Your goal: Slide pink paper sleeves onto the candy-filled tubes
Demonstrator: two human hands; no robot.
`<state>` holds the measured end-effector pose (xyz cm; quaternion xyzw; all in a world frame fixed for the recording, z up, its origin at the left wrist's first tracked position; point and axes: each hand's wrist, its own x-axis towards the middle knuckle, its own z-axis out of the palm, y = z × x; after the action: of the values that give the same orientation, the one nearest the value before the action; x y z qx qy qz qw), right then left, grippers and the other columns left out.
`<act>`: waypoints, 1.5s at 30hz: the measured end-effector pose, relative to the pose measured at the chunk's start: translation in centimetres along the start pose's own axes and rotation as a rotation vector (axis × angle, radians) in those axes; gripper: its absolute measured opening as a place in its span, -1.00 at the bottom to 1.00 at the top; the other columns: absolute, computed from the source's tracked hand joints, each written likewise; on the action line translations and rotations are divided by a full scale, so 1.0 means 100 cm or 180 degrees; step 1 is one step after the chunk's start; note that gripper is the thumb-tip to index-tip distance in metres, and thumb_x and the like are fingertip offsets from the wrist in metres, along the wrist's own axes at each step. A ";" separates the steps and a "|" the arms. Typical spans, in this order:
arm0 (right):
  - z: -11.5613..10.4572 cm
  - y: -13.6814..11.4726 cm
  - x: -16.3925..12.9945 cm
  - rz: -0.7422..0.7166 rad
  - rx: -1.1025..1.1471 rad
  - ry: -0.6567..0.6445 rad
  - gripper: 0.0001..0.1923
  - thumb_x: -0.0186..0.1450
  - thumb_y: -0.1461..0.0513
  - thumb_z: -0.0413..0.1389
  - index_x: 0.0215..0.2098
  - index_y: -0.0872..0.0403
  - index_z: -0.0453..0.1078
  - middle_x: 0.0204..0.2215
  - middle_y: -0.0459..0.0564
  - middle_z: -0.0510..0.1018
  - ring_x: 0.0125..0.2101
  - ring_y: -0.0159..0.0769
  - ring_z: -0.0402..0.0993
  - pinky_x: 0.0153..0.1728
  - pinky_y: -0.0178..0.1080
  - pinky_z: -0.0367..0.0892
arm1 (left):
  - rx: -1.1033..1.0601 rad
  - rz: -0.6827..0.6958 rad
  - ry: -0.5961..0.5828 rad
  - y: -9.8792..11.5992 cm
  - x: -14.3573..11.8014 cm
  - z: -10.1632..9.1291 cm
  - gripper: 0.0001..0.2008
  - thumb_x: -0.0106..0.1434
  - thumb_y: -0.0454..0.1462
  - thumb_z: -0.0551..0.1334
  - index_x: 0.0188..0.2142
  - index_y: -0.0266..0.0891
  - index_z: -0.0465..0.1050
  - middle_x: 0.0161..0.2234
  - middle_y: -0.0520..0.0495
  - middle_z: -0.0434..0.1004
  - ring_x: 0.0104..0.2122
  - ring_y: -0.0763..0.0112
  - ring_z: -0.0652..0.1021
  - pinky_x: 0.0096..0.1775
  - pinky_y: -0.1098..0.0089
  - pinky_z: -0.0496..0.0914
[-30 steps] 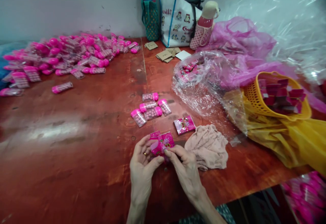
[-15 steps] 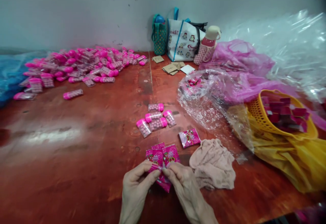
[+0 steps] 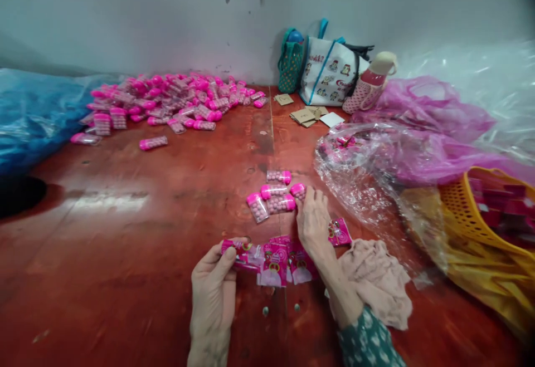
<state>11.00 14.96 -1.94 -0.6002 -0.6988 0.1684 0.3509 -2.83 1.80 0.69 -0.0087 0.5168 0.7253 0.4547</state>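
Note:
My left hand (image 3: pixel 214 292) pinches a small pink printed packet (image 3: pixel 240 251) just above the red table. Two more pink packets (image 3: pixel 276 261) lie flat beside it, and another pink packet (image 3: pixel 339 232) peeks out past my right wrist. My right hand (image 3: pixel 312 221) stretches forward over a little cluster of clear candy containers with pink caps (image 3: pixel 273 194); its fingers touch the rightmost one, and whether they grip it I cannot tell.
A large heap of pink-capped containers (image 3: pixel 167 102) lies at the back left, beside blue plastic (image 3: pixel 33 116). Tote bags (image 3: pixel 330 72) and a bottle (image 3: pixel 370 83) stand by the wall. Crumpled clear and pink plastic (image 3: pixel 376 155), a yellow basket (image 3: pixel 485 211) and a beige cloth (image 3: pixel 376 280) crowd the right.
My right hand let go of the packet and reached forward to the candy containers. My left hand kept the packet alone. The view shifted left.

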 end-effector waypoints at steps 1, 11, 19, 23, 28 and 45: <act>-0.002 0.001 -0.002 0.0072 0.0067 -0.0019 -0.77 0.23 0.29 -0.03 -0.19 0.22 0.37 -0.31 0.22 0.39 -0.28 0.00 0.31 -0.21 0.06 0.21 | -0.0019 0.0047 -0.0016 0.001 0.000 0.000 -0.76 -0.28 -0.31 0.48 -0.54 -0.30 0.56 -0.50 -0.07 0.62 -0.49 0.45 0.55 -0.37 0.47 0.47; -0.075 -0.037 -0.071 0.1670 0.2559 -0.1295 -0.67 0.18 0.09 0.15 -0.11 0.02 0.37 -0.32 -0.05 0.53 -0.32 -0.26 0.45 -0.32 -0.27 0.37 | -0.0209 0.0213 -0.0045 -0.006 0.002 0.006 -0.85 -0.16 -0.34 0.43 -0.52 -0.28 0.55 -0.43 -0.09 0.63 -0.42 0.40 0.58 -0.35 0.46 0.47; -0.067 -0.051 -0.094 0.1498 0.2345 -0.1197 -0.72 0.19 0.10 0.15 -0.16 0.02 0.41 -0.27 -0.03 0.52 -0.32 -0.29 0.42 -0.34 -0.32 0.34 | -0.0225 0.0213 -0.0250 -0.014 -0.008 0.015 -0.87 -0.12 -0.35 0.41 -0.50 -0.30 0.54 -0.38 -0.11 0.63 -0.40 0.39 0.59 -0.30 0.42 0.48; -0.069 -0.045 -0.098 0.1415 0.2256 -0.1270 -0.74 0.20 0.11 0.13 -0.16 0.02 0.40 -0.30 -0.04 0.52 -0.36 -0.30 0.41 -0.38 -0.33 0.33 | -0.0156 0.0200 -0.0482 -0.016 -0.010 0.014 -0.89 -0.07 -0.36 0.39 -0.48 -0.30 0.54 -0.35 -0.12 0.63 -0.34 0.36 0.59 -0.25 0.41 0.48; -0.073 -0.044 -0.095 0.1170 0.2061 -0.1391 -0.80 0.21 0.16 0.13 -0.19 0.01 0.41 -0.38 -0.09 0.51 -0.42 -0.34 0.40 -0.43 -0.37 0.31 | -0.0018 0.0308 -0.0676 -0.017 -0.012 0.017 -0.81 -0.03 -0.40 0.36 -0.34 -0.28 0.50 -0.26 -0.16 0.61 -0.32 0.31 0.59 -0.28 0.41 0.48; -0.058 -0.041 -0.102 -0.0028 0.1658 -0.0599 -0.68 0.18 0.41 0.12 -0.09 0.09 0.36 -0.34 -0.05 0.44 -0.35 -0.37 0.41 -0.35 -0.36 0.34 | -0.0509 -0.0755 -0.0703 -0.029 -0.025 0.029 -0.77 0.09 -0.35 0.30 -0.20 -0.28 0.51 -0.17 -0.21 0.57 -0.14 0.20 0.54 -0.10 0.29 0.41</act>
<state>12.37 3.23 1.85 -0.4684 -0.6641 0.3958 0.4276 1.89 2.57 1.13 -0.0261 0.3997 0.7020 0.5889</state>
